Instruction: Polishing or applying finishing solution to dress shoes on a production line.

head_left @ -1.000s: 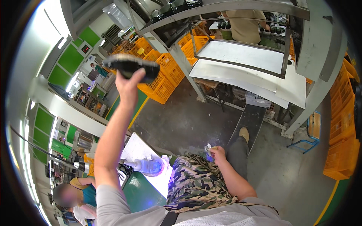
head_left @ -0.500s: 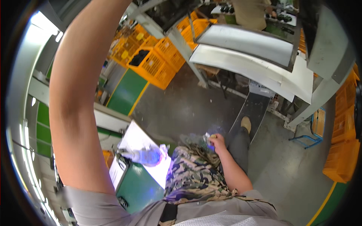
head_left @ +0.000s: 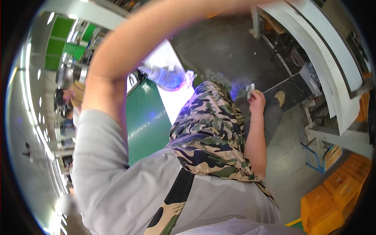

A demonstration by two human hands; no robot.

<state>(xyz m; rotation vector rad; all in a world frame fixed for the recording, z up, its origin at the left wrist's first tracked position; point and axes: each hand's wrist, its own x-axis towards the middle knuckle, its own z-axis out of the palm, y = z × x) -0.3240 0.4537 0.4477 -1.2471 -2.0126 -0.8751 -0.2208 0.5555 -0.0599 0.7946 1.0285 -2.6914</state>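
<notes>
My right hand (head_left: 257, 101) hangs low beside my camouflage apron (head_left: 211, 137), fingers closed. A small whitish, crumpled-looking piece (head_left: 250, 88) sticks out past the fingertips; its kind is not clear. My left arm (head_left: 117, 62) is raised and bent across the top of the picture, blurred, and its hand lies beyond the upper edge. Between the arm and the apron, a clear bottle with a narrow tip (head_left: 166, 78) stands out under violet light on a bright white sheet (head_left: 172, 100). A crumpled white wad (head_left: 190, 77) touches or lies close to the bottle.
A green worktop (head_left: 147, 117) extends under the sheet. At right are a bench frame with curved white panels (head_left: 317, 51), a blue-framed stool (head_left: 321, 156) and stacked orange crates (head_left: 333, 196). People (head_left: 68, 94) sit at far left. My shoe (head_left: 280, 98) is by a dark low board.
My view has turned, shifting the bench and crates. The raised left arm now bends across the top toward the right. My right hand still holds the small piece low beside the apron.
</notes>
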